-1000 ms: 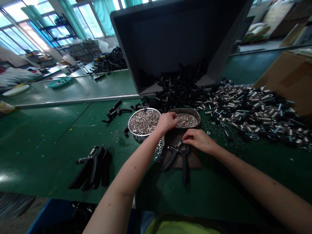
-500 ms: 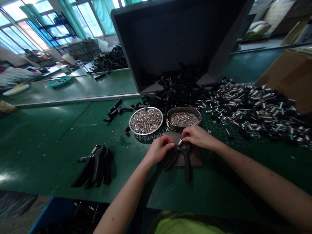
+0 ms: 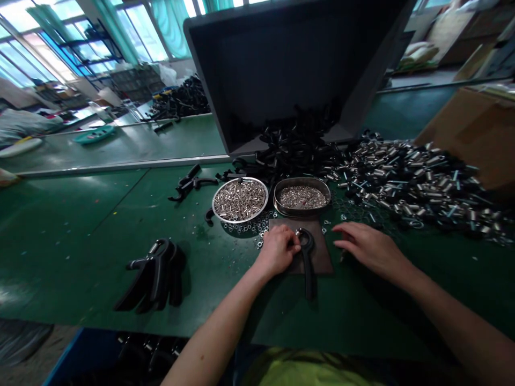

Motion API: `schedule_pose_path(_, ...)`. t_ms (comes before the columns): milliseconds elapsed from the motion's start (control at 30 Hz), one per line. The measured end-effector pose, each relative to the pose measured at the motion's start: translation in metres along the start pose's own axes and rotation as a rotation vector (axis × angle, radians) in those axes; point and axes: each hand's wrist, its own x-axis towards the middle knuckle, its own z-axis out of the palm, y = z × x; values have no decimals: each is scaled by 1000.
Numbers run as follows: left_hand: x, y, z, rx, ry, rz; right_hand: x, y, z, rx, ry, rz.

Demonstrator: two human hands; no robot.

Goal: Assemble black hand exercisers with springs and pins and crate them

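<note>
A black plastic spring clamp (image 3: 308,271) lies on a brown square plate (image 3: 324,261), with one handle pointing towards me and a small metal spring near its rounded head. My left hand (image 3: 278,249) is closed on the clamp's left side, hiding much of that half. To the right of the plate, my right hand (image 3: 368,244) hovers over the table with thumb and fingers apart, and I see nothing in it. Several more black clamps (image 3: 159,276) stand bunched together on the left, a spring showing on the nearest.
Behind the plate sit a round dish of metal pins (image 3: 241,199) and an oval tin of small metal parts (image 3: 302,197). Loose nuts (image 3: 241,228) lie beside them. A large grey bin (image 3: 289,69) spills black parts. Spring-fitted pieces (image 3: 426,179) are heaped right, near a cardboard box (image 3: 475,134).
My right hand has let go at the clamp's head and moved right, off the plate. My left hand has shifted slightly right and wrapped further over the clamp.
</note>
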Motion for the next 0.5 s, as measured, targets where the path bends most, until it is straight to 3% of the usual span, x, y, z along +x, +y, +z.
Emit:
schedule_pose_path(133, 7, -2, 0, -78, -81, -92, -66, 46, 9, -185, 53, 161)
schedule_pose_path(233, 11, -8, 6, -195, -76, -178, -86, 57, 17, -177, 57, 265)
schedule_pose_path(367, 12, -12, 12, -282, -41, -223, -75, 28, -1, 27, 54, 366)
schedule_pose_path(433, 13, -12, 13, -302, -34, -233, -64, 4, -18, 223, 105, 275)
schedule_pose_path(500, 14, -12, 14, -314, -32, -236, -52, -19, -28, 390, 238, 154)
